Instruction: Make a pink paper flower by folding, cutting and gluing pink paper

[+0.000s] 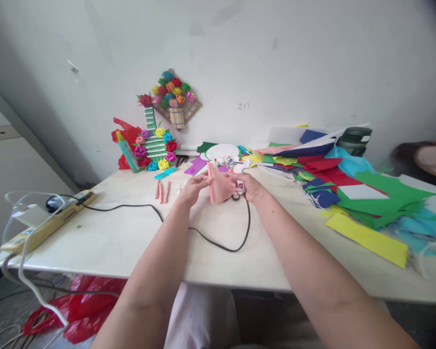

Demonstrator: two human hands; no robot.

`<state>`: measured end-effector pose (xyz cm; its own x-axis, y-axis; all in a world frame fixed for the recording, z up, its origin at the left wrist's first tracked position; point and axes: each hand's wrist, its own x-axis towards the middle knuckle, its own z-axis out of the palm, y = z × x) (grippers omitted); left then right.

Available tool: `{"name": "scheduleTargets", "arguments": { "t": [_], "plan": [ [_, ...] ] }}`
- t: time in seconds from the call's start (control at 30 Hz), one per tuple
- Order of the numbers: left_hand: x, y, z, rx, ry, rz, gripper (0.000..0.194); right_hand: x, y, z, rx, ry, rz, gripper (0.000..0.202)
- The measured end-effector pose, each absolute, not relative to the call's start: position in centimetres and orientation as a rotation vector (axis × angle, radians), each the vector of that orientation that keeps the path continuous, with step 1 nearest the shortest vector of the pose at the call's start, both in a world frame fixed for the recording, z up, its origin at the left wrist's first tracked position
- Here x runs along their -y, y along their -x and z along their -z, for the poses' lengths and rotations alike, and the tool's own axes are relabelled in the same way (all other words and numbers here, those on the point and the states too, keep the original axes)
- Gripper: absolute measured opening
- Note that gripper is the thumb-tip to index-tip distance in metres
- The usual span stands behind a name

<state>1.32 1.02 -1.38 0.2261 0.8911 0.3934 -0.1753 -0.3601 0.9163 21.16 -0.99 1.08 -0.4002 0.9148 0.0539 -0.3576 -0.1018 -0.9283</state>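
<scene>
My left hand (pixel 191 190) pinches the left edge of a pink sheet (pixel 221 188), which stands bent and partly rolled above the table. My right hand (pixel 252 187) is closed around a white glue gun (pixel 241 167) with a red switch, at the sheet's right side. Its fingertips are close to the pink sheet; whether they press on it I cannot tell. A black cord (pixel 249 225) runs from the glue gun in a loop across the table. Left of my left hand lie several thin pink rolled strips (pixel 161 192).
At the left edge lies a power strip (pixel 54 223) with cables. Behind it stand a green glue bottle (pixel 128 152) and a flower-decorated guitar shape (pixel 155 143). Coloured sheets and scraps (pixel 366 198) cover the right side, near a dark jar (pixel 353 140).
</scene>
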Motion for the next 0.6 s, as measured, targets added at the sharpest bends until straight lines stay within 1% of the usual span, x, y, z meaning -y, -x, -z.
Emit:
{"name": "scheduleTargets", "arguments": {
  "t": [0.17, 0.47, 0.6],
  "plan": [
    [-0.8, -1.7, 1.3, -0.668, -1.495, -1.296, 0.017, 1.4, -19.4, -0.7, 1.198, 0.733, -1.615, 0.026],
    [-0.9, -1.8, 1.4, -0.695, -1.436, -1.386, 0.018, 1.4, -18.9, -0.4, 1.174, 0.707, -1.571, 0.022],
    [-0.4, -1.9, 1.1, -0.653, -1.474, -1.322, 0.018, 1.4, -18.7, -0.4, 1.152, 0.664, -1.629, 0.023]
  ]
}}
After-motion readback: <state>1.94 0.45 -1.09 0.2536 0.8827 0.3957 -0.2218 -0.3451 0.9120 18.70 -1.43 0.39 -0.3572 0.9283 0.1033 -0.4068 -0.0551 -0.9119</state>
